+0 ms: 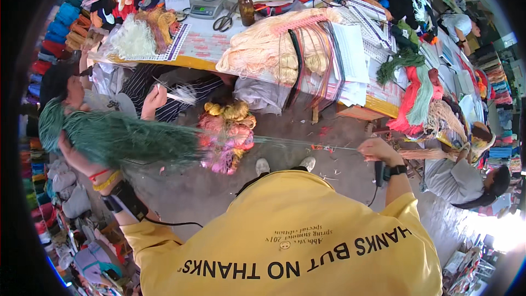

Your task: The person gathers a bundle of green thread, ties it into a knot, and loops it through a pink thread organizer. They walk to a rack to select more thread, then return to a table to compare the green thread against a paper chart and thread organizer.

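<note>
A thick hank of dark green yarn [131,138] stretches out from my left hand [73,156], which is raised at the left and holds the hank's end. The yarn covers most of that hand's fingers. Thin green strands [307,142] run taut from the hank across to my right hand [380,151]. Bent and pressed together, the right hand's fingers pinch the strand ends. Close to the hank's loose end is a bundle of pink, yellow and purple yarn [227,137], partly crossed by the strands.
Ahead, a table [205,44] bears peach yarn [257,46], scissors [223,22], a brown bottle [246,8] and a scale [206,9]. One person [74,90] sits at the left, another [460,178] at the right. Yarn scraps [329,148] litter the floor.
</note>
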A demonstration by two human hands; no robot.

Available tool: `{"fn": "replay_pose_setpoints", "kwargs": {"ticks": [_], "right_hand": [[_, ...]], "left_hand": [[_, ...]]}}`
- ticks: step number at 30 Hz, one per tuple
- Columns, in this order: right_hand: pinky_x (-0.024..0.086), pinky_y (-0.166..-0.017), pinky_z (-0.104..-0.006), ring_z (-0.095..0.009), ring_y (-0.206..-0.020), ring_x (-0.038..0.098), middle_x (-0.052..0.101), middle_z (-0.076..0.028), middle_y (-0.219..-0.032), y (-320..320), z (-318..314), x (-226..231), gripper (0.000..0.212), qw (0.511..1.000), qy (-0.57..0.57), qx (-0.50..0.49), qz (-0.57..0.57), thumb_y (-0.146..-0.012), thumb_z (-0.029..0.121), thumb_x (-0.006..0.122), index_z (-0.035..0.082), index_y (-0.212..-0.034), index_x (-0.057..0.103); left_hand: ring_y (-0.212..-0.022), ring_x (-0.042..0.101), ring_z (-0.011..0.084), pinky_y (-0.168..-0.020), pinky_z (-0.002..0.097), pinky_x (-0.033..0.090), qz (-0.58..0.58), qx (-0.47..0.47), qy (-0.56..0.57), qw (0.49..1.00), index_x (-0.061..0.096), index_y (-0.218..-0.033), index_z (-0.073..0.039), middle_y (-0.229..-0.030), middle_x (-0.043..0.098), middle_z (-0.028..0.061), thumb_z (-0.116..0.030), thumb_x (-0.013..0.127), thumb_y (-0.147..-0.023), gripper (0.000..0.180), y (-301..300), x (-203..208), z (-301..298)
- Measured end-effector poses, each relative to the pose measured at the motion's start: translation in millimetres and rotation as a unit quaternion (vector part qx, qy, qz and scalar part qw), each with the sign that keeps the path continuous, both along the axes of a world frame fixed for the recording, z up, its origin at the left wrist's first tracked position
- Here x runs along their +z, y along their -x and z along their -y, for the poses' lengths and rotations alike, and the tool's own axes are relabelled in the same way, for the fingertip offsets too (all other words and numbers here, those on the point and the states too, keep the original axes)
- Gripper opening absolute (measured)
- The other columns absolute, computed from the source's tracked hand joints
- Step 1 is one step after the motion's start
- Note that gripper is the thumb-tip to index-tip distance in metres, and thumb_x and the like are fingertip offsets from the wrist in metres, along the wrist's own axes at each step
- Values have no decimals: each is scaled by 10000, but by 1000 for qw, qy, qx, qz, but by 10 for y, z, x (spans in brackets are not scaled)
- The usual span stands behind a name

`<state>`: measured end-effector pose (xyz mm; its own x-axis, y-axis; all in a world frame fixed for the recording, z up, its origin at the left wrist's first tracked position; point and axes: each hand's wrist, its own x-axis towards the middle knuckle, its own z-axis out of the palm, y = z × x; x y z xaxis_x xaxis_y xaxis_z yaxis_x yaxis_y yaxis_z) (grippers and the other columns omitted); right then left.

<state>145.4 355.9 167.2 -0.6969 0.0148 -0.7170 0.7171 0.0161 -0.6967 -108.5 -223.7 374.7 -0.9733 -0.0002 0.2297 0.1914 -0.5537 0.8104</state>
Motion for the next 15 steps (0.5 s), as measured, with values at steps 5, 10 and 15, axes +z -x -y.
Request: {"fn": "replay_pose_setpoints", "kwargs": {"ticks": [5,10,15], "right_hand": [[477,-529,-189,-77,-530,522,545,-6,-630,-211,-355,8,180,996,-14,-79,50,-725,184,645,31,-800,584],[422,-459,-179,-59,-517,503,540,8,-623,-254,-354,57,163,990,-65,-119,32,-767,217,594,56,-762,573],[342,-414,-183,-56,-477,457,532,26,-636,-371,-315,-13,191,964,-147,-223,-6,-785,262,565,71,-783,571]], "left_hand": [[-941,505,264,-806,412,409,6,-37,-2,999,488,-1099,-40,-1040,520,146,-287,371,-813,396,234,-257,-318],[-1019,479,280,-856,369,391,48,116,33,992,455,-1089,23,-1084,498,172,-218,354,-828,370,278,-317,-791],[-1056,455,275,-871,384,379,74,11,-5,997,454,-1090,6,-1108,478,195,-218,342,-841,353,407,-477,-877]]}}
